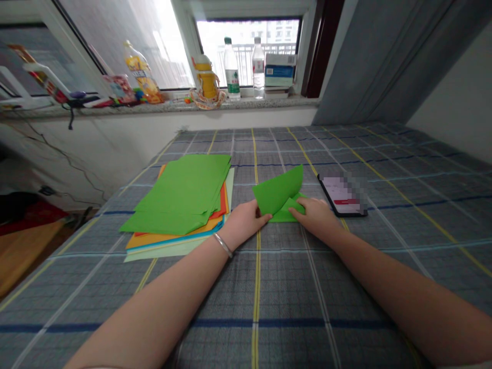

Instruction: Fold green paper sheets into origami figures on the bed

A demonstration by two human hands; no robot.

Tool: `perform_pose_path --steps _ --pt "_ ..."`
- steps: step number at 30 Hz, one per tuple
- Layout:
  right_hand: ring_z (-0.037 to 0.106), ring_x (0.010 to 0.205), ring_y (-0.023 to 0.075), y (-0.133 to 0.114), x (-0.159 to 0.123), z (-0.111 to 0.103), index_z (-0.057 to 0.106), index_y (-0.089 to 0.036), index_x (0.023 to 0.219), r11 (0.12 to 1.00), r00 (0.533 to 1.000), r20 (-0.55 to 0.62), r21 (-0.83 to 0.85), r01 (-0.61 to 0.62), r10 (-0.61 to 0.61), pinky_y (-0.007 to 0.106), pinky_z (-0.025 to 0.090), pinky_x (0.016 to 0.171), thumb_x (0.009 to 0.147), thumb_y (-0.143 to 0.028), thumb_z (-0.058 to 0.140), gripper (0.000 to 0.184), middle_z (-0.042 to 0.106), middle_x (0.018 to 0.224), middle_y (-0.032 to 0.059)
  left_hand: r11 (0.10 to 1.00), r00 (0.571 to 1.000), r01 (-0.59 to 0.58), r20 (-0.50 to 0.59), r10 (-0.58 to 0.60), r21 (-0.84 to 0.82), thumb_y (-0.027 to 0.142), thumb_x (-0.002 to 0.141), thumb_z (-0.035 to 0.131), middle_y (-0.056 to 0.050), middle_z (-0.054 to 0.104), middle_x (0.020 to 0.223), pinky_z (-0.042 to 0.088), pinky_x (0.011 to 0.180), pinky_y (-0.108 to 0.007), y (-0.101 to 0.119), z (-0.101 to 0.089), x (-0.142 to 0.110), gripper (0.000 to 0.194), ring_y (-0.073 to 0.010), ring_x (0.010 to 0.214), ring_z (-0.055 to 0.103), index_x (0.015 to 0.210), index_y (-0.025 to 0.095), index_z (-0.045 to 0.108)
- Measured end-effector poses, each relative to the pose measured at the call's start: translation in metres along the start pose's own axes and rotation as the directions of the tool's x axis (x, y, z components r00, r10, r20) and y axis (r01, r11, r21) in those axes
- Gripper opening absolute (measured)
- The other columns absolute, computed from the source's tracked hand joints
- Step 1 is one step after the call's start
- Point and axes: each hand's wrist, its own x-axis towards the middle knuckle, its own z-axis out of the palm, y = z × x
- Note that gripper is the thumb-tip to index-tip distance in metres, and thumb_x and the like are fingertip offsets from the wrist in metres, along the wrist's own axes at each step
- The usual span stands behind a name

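Note:
A green sheet of paper [279, 190], partly folded, lies between my two hands on a grey plaid cloth [284, 287]. One flap of it stands up and leans to the right. My left hand [248, 219] closes on the paper's left edge, thumb in front; a silver bangle circles that wrist. On the right side, my right hand [315, 214] pinches a smaller folded part of the same paper, its thumb and fingers on the near layer. Some fingertips are hidden behind the paper. Just beyond my right hand rests a phone [340, 195] with its screen lit.
To the left lies a stack of coloured paper [184, 192], green on top, with orange, blue and pale sheets beneath. Along the windowsill [246, 105] stand a yellow drinking bottle [207, 82], a green-capped water bottle [231, 72], a clear bottle [258, 72] and boxes [280, 72].

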Motion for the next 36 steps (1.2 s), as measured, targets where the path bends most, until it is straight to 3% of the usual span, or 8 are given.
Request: perform_pose_path --steps 8,13,22,27,31,36 --pt "0.063 0.085 0.0237 -0.001 0.0 -0.001 0.062 -0.018 0.091 1.0 1.0 -0.004 -0.015 0.001 -0.001 0.034 0.035 0.07 0.091 -0.044 0.044 0.032 0.071 0.092 0.009 0.994 0.999 0.026 0.022 -0.028 0.102 0.041 0.079 0.063 -0.005 0.071 0.082 0.047 0.064 -0.029 0.003 -0.001 0.0 0.03 -0.0227 0.075 0.066 0.1 0.019 0.061" --pt "0.064 0.085 0.0239 -0.001 -0.001 -0.002 0.062 -0.018 0.091 1.0 1.0 0.002 -0.009 -0.004 0.004 0.034 0.035 0.068 0.092 -0.044 0.043 0.033 0.071 0.091 0.009 0.996 0.999 -0.026 0.046 0.022 0.088 0.035 0.078 0.063 -0.005 0.07 0.082 0.047 0.063 -0.028 0.001 -0.002 0.0 0.027 -0.0211 0.074 0.065 0.099 0.018 0.061" --pt "0.064 0.084 0.0232 0.001 -0.001 -0.001 0.061 -0.018 0.089 1.0 1.0 0.013 -0.013 -0.011 0.012 0.033 0.035 0.067 0.091 -0.045 0.045 0.031 0.071 0.091 0.0085 0.985 0.987 -0.084 0.125 0.103 -0.149 0.025 0.073 0.063 -0.004 0.069 0.089 0.049 0.07 -0.028 -0.011 -0.006 0.005 0.03 -0.0174 0.075 0.063 0.103 0.017 0.061" --pt "0.063 0.084 0.0228 0.001 -0.002 -0.001 0.061 -0.019 0.089 1.0 1.0 0.009 -0.003 -0.004 0.004 0.033 0.035 0.067 0.091 -0.044 0.045 0.03 0.071 0.092 0.0083 0.971 0.996 -0.047 0.065 0.064 -0.236 0.033 0.081 0.057 -0.004 0.07 0.089 0.05 0.075 -0.03 -0.01 -0.006 0.005 0.026 -0.0196 0.081 0.064 0.102 0.019 0.063" --pt "0.063 0.083 0.0228 0.0 -0.002 -0.002 0.06 -0.019 0.087 1.0 1.0 0.016 -0.004 -0.01 0.01 0.033 0.035 0.066 0.091 -0.044 0.044 0.03 0.071 0.09 0.008 0.982 1.0 -0.004 0.019 0.008 -0.191 0.041 0.085 0.054 -0.005 0.07 0.09 0.05 0.076 -0.03 -0.007 -0.003 0.004 0.03 -0.0214 0.086 0.065 0.104 0.019 0.062" --pt "0.064 0.082 0.0239 0.0 -0.001 -0.001 0.059 -0.019 0.09 1.0 1.0 0.005 0.014 -0.028 0.028 0.033 0.036 0.068 0.091 -0.043 0.045 0.028 0.071 0.088 0.0081 0.997 0.999 -0.004 0.037 0.006 -0.075 0.044 0.083 0.057 -0.005 0.07 0.086 0.048 0.066 -0.028 -0.005 -0.002 0.003 0.032 -0.0209 0.076 0.065 0.103 0.019 0.06"
